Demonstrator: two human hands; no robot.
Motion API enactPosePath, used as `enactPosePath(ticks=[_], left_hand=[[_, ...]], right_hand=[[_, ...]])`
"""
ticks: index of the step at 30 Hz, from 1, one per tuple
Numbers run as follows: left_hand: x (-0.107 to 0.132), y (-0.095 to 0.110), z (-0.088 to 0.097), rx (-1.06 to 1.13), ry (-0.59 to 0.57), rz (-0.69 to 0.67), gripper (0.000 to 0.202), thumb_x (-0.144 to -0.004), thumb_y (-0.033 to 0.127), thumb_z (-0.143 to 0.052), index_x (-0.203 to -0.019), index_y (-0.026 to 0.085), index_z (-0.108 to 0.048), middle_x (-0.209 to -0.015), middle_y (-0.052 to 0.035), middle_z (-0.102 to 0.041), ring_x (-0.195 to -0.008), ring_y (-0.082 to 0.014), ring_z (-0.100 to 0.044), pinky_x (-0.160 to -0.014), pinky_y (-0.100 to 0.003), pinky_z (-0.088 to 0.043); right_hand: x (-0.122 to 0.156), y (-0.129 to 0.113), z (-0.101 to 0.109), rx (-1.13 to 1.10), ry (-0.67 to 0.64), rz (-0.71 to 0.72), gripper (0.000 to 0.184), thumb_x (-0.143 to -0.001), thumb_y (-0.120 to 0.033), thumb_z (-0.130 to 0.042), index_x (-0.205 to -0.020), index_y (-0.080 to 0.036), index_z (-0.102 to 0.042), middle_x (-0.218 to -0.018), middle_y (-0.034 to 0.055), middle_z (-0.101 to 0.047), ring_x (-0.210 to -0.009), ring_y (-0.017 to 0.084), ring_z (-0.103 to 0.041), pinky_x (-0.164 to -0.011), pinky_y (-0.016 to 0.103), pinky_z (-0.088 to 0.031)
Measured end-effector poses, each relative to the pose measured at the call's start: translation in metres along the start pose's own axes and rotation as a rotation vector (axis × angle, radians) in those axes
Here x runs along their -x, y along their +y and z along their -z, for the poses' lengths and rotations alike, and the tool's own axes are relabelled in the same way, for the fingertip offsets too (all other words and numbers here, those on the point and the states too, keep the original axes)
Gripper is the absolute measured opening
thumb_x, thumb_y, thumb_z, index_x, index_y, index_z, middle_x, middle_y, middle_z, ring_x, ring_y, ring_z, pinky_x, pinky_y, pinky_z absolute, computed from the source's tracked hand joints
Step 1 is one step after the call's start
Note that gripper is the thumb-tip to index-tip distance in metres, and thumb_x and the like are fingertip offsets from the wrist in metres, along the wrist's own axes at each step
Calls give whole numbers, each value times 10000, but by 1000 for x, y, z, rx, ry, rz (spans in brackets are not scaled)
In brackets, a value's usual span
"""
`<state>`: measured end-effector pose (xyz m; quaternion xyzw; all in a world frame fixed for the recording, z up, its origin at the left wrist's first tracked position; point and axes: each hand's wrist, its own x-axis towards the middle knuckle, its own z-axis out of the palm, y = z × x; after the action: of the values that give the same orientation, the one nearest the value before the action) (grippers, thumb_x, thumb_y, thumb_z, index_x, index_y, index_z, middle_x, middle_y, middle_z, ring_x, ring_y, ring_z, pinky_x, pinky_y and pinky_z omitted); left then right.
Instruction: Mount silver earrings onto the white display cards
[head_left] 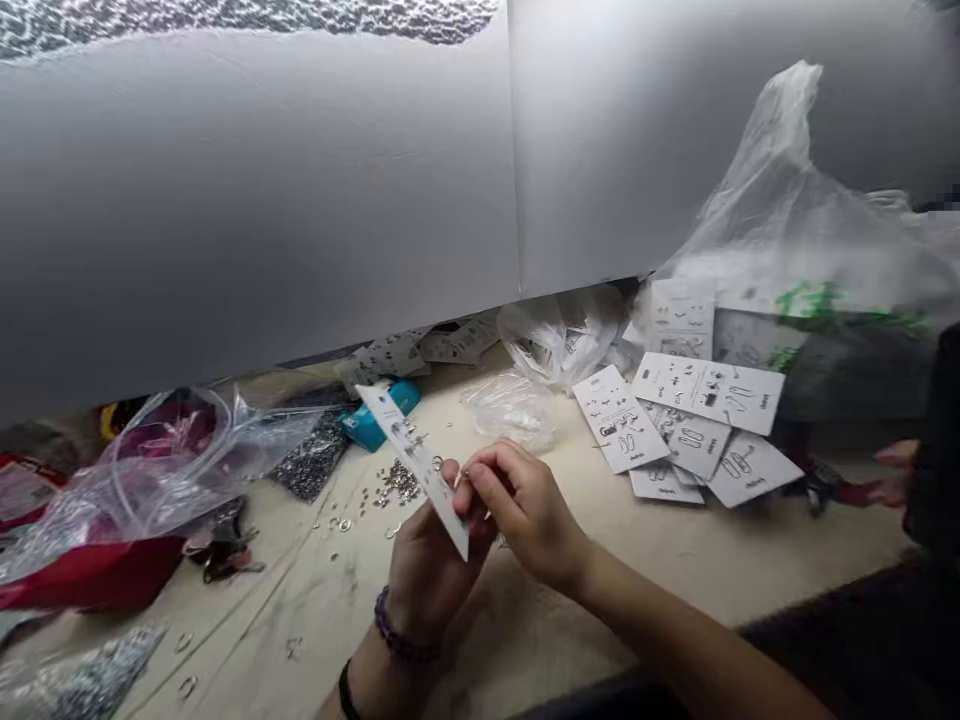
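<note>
Gripping earring card w/ L hand, pinching sth tiny (can't tell what) against it w/ R hand. Best: steady card, press straight, avoid bending.

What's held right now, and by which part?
Left hand grips the white card by its lower end. Right hand pinches at its edge; what the fingers hold cannot be told.

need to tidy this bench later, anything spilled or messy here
Yes: small metal rings and findings lie spilled loose on the table, just beyond the earring card in the left hand; a few stray rings reach the near left corner. The printed cards at right lie in a crooked, overlapping heap.
</note>
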<state>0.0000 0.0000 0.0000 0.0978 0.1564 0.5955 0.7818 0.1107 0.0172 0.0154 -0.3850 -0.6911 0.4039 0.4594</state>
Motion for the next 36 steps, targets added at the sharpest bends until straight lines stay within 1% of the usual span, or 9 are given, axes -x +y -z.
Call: enactPosePath(ticks=[4,9,13,18,21,24,26,31,36], left_hand=[[3,-3,3,5,44,11,127,-687,18,-573,-725,139,-587,-560,18,-541,-610,-79,-557,-650,-184,-504],[4,-2,3,2,87,38,126,-690,23,-564,-717,144,-583,-551,21,-520,-509,-71,-503,-481,-163,-451],[4,-1,3,-15,156,29,127,-673,23,-567,-714,142,-579,-536,20,-497,-485,-71,-474,-451,-164,-423],[5,-2,7,-26,189,35,147,-658,32,-581,-729,161,-585,-532,21,-481,-469,-72,-448,-442,-167,-402],[5,-3,8,-22,193,45,150,-655,37,-599,-736,164,-592,-545,22,-483,-468,-67,-443,-438,-162,-399],[4,-2,6,-31,173,31,141,-643,49,-638,-721,160,-599,-537,25,-488,-470,-66,-457,-443,-160,-418],[4,-2,5,-40,167,23,150,-625,57,-672,-710,162,-606,-527,28,-497,-472,-63,-472,-452,-154,-435],[5,-4,3,-88,149,10,147,-614,97,-711,-691,176,-613,-505,33,-498,-468,-65,-480,-456,-145,-453],[7,-4,1,-116,161,-10,166,-587,94,-731,-683,181,-627,-507,31,-513,-475,-60,-492,-485,-136,-474]], right_hand=[[3,6,6,161,-41,101,198,-891,-240,-406,-843,-166,-583,-815,36,-592,-760,136,-557,-691,264,-456],[3,9,10,317,-53,227,243,-899,-214,-379,-843,-127,-599,-788,59,-584,-696,134,-550,-613,247,-459],[1,8,14,322,-122,285,253,-905,-195,-364,-889,-125,-606,-829,71,-600,-720,132,-558,-613,238,-469],[0,6,20,294,-167,172,189,-875,-205,-450,-870,-143,-629,-821,53,-601,-742,135,-562,-647,248,-474],[1,5,18,272,-122,131,176,-860,-205,-478,-835,-152,-643,-810,48,-591,-742,137,-559,-652,262,-476],[4,5,10,52,4,64,140,-835,-195,-514,-844,-165,-650,-817,36,-586,-738,122,-571,-648,242,-497],[6,4,3,-115,61,-16,125,-818,-200,-533,-846,-172,-651,-833,33,-580,-704,109,-580,-578,214,-511],[11,3,-7,-342,64,-210,150,-817,-262,-529,-826,-163,-641,-856,37,-573,-590,92,-583,-479,212,-525],[10,4,-8,-429,59,-231,131,-790,-261,-570,-809,-155,-645,-849,37,-564,-622,108,-598,-477,215,-530]])
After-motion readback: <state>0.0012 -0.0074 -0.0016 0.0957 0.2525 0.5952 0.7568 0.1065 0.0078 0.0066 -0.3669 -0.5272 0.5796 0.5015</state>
